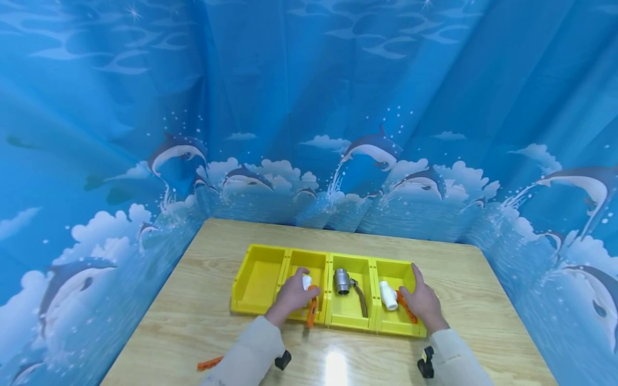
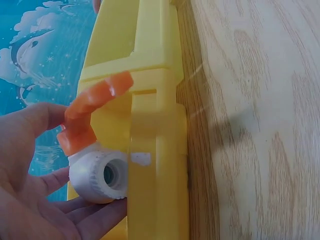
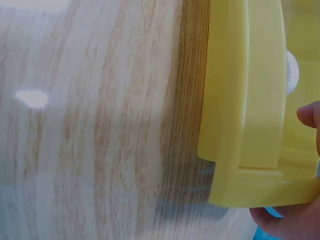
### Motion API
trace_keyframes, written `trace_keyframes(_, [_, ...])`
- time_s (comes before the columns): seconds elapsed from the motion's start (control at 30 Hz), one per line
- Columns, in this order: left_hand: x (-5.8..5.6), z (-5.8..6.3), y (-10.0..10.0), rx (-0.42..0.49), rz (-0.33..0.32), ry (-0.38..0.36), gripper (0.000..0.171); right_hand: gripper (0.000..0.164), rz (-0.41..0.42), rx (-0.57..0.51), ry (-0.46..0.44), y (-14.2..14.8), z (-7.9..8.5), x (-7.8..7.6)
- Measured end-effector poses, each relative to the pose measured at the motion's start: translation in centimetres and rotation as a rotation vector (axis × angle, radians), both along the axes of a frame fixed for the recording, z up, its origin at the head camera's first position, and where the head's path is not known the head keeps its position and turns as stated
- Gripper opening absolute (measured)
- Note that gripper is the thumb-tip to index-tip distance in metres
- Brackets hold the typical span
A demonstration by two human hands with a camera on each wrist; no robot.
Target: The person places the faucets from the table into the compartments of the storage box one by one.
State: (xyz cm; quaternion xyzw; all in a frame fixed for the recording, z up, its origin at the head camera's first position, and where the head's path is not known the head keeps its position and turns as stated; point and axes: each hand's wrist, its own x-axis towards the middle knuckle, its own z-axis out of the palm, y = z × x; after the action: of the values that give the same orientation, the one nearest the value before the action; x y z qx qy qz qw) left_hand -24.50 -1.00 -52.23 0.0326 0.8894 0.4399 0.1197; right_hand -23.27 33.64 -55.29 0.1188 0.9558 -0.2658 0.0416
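My left hand (image 1: 291, 294) holds a white plastic ball valve (image 2: 89, 175) with an orange handle (image 2: 92, 112). It is over the second compartment from the left in a row of joined yellow bins (image 1: 256, 279). The left wrist view shows the valve's round opening beside the bin's front wall, with fingers under it. My right hand (image 1: 425, 305) straddles the side wall of the rightmost bin (image 3: 260, 100), thumb inside and fingers outside. Another white valve (image 1: 388, 296) with an orange handle lies in that bin, near the thumb; the right wrist view shows only its white end.
In the third compartment lie a silver metal cylinder (image 1: 341, 281) and a thin piece with a brown curved handle (image 1: 361, 300). An orange piece (image 1: 210, 363) lies on the wooden table (image 1: 159, 332), partly behind the left sleeve. A blue dolphin curtain (image 1: 309, 107) surrounds the table.
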Motion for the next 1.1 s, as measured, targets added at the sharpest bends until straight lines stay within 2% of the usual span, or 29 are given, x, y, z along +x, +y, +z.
trace_keyframes(0.23, [-0.6, -0.4, 0.7, -0.035, 0.032, 0.003, 0.058, 0.081, 0.012, 0.017, 0.015, 0.0, 0.0, -0.1])
trace_keyframes(0.53, [-1.2, 0.0, 1.5, -0.086, 0.084, -0.032, 0.054, 0.081, 0.009, 0.039, -0.002, 0.2, -0.1, -0.1])
trace_keyframes(0.87, [-2.2, 0.4, 2.2, -0.118, 0.111, -0.065, 0.051, 0.082, -0.001, 0.03, -0.021, 0.2, 0.0, 0.0])
trace_keyframes(1.1, [-2.9, 0.7, 2.4, -0.154, 0.133, -0.058, 0.052, 0.082, -0.001, 0.027, -0.022, 0.1, -0.1, -0.1])
